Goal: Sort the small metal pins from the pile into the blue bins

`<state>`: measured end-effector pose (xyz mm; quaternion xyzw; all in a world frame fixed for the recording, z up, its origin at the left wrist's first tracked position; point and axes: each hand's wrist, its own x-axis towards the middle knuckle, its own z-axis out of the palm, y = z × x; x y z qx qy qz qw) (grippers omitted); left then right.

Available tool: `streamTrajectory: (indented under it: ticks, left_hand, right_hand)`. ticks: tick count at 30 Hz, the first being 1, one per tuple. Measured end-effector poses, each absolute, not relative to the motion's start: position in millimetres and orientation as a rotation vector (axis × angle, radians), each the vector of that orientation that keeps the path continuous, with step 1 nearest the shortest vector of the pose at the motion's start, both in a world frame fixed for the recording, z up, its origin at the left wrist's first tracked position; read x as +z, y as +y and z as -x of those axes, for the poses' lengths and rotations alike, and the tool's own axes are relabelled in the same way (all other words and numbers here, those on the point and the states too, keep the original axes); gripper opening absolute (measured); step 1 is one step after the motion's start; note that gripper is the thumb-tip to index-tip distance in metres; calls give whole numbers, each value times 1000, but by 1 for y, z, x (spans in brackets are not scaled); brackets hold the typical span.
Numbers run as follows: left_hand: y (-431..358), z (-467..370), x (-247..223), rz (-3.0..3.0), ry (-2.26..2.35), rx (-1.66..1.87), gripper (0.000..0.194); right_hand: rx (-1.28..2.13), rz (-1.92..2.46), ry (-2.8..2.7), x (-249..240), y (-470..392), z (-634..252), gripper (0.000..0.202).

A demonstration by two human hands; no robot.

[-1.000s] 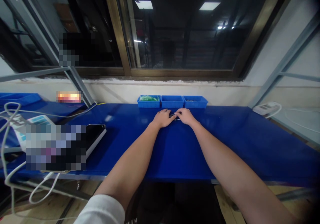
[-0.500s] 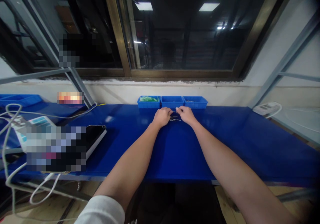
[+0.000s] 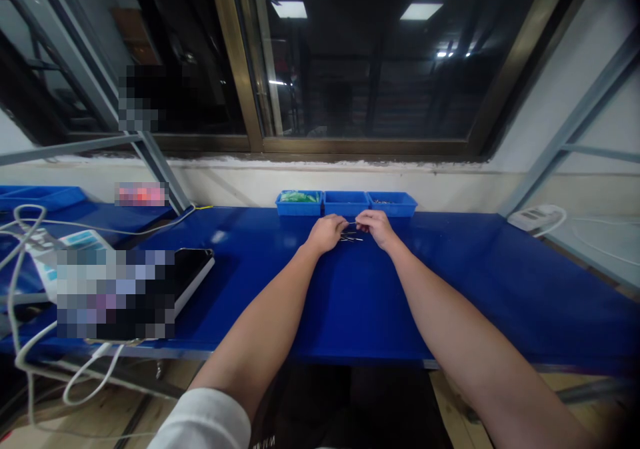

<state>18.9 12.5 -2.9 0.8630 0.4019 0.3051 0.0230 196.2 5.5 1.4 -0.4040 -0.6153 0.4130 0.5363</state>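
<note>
My left hand (image 3: 327, 233) and my right hand (image 3: 375, 227) are close together over the far part of the blue table (image 3: 360, 302). A thin, light, rod-like piece (image 3: 352, 223) spans the small gap between their fingertips, and both hands are closed in a pinch on it. Several thin metallic pieces (image 3: 352, 237) lie on the table just below, between the hands. Behind them three blue bins stand in a row: the left bin (image 3: 299, 209) has green material in it, the middle bin (image 3: 346, 208) shows little inside, the right bin (image 3: 393, 209) holds small pieces.
On the left lies a dark tablet-like device (image 3: 190, 269), partly blurred, with white cables (image 3: 23, 289) around it. A white power strip (image 3: 535, 217) sits at the far right. Grey metal frames (image 3: 580, 129) rise at both sides, and a window stands behind.
My right hand has turned slightly, and its fingers look more bunched beside the thin piece. My left hand has hardly moved. The whole view has shifted slightly.
</note>
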Motion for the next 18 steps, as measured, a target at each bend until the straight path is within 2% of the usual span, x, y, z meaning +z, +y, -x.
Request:
streamTrajectory:
  ticks: [3,12,15,18]
  left_hand:
    - [9,-20,-1,-2630,1243,998,31]
    - [10,-15,1,-2431,1647,1013,29]
    - [11,-15,0,-2432,1665,983,29]
    - [10,-16,-2,-2437,1669,910,30]
  right_hand:
    - [911,969,-1436,1,8,-197,22]
    - [25,1386,-1382,4,12,-210,16]
    - [-50,1467,-1350,1,19,-217,23]
    - [27,1547,-1351,-3,23,-222,42]
